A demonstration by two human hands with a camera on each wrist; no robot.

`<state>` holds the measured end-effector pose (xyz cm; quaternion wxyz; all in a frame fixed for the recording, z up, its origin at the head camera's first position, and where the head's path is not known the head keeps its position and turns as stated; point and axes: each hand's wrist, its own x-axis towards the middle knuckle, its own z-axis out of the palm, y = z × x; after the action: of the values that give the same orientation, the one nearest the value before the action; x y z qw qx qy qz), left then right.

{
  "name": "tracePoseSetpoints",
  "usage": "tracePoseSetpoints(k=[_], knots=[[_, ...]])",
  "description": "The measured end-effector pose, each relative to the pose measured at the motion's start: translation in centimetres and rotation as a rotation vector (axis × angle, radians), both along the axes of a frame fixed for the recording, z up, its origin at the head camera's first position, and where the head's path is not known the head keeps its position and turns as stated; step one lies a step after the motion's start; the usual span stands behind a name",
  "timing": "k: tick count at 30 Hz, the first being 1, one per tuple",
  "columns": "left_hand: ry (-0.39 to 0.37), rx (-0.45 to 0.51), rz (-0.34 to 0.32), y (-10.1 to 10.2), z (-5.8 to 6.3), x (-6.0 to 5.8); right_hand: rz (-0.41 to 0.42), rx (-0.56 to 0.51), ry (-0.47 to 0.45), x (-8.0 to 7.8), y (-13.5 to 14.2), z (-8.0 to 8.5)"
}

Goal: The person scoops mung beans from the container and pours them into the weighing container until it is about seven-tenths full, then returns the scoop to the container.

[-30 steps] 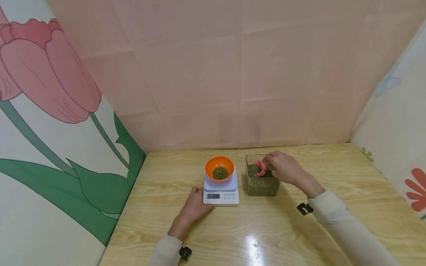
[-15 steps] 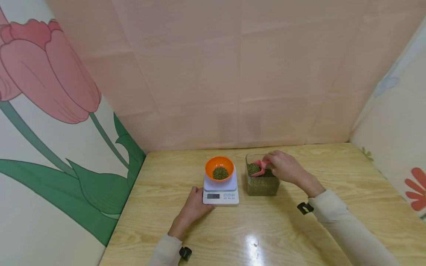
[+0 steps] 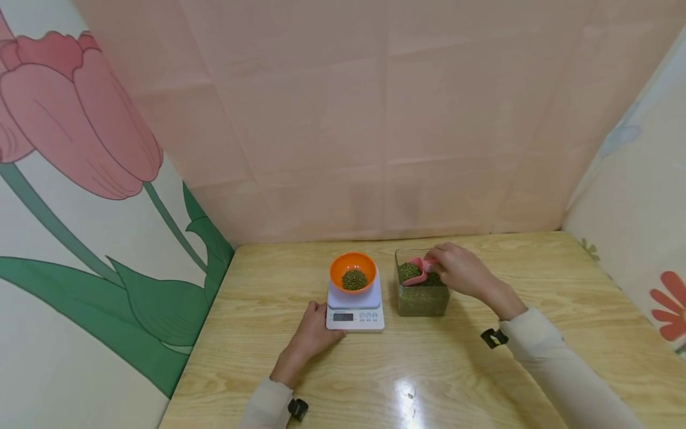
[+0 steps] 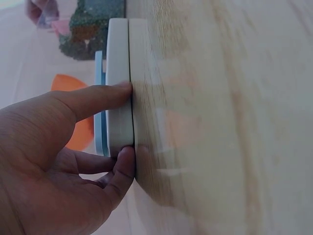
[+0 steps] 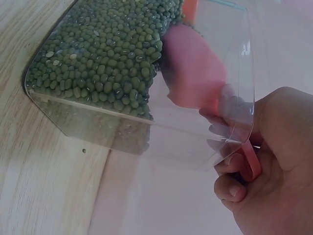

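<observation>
My left hand (image 3: pixel 313 332) holds the near left corner of a white digital kitchen scale (image 3: pixel 356 326), thumb on one side and fingers on another, as the left wrist view also shows. On the scale's platform sits an orange bowl (image 3: pixel 336 273) with a small heap of mung beans (image 3: pixel 354 279) in it. Right of the scale stands a clear container (image 3: pixel 423 305) partly filled with mung beans (image 5: pixel 105 63). My right hand (image 3: pixel 462 271) grips the handle of a pink scoop (image 5: pixel 195 68) over this container. The scoop's mouth dips at the beans; how much it carries is hidden.
A wood-grain table (image 3: pixel 257 286) bears everything. A pink cloth backdrop (image 3: pixel 321 149) rises behind it, with flower-printed walls at left and right. One loose bean (image 5: pixel 84 151) lies beside the container.
The scoop has shifted and tilted slightly within the container, staying in my right hand. My left hand, the scale and the bowl hold still.
</observation>
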<state>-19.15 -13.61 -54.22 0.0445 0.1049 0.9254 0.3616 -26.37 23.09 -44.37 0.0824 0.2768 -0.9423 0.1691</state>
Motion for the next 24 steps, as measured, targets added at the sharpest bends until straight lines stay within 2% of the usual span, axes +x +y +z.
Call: tracePoseSetpoints(k=[11,24], knots=[[-0.006,-0.001,0.0,0.0,-0.1,0.04,-0.034,-0.026,-0.005,0.4,0.25,0.01],[0.001,-0.002,0.002,-0.07,-0.11,-0.04,-0.029,-0.102,0.017,0.72,0.93,-0.55]])
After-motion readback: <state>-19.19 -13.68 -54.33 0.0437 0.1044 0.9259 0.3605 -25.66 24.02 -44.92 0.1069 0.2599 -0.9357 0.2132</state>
